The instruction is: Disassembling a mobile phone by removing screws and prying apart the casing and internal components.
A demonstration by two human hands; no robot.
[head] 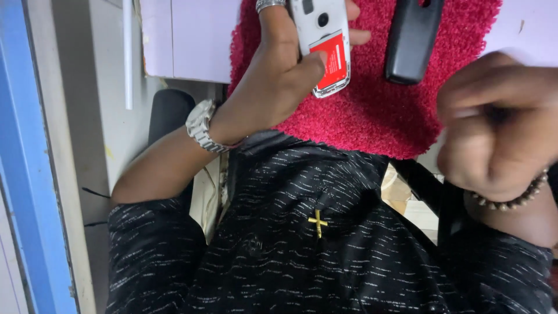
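Left hand (279,70) wraps around a white plastic phone with a red battery exposed (323,43), held over the crimson shaggy mat (372,110) on the pale worktop (192,40). Right hand (500,122) curled into a loose fist, blurred, apart. Black back cover (411,38) lies on mat.

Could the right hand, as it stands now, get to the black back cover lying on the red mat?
Probably yes. The right hand is closed in a blurred fist beside the red mat, and nothing lies between it and the black back cover. The left hand is busy with the white phone.
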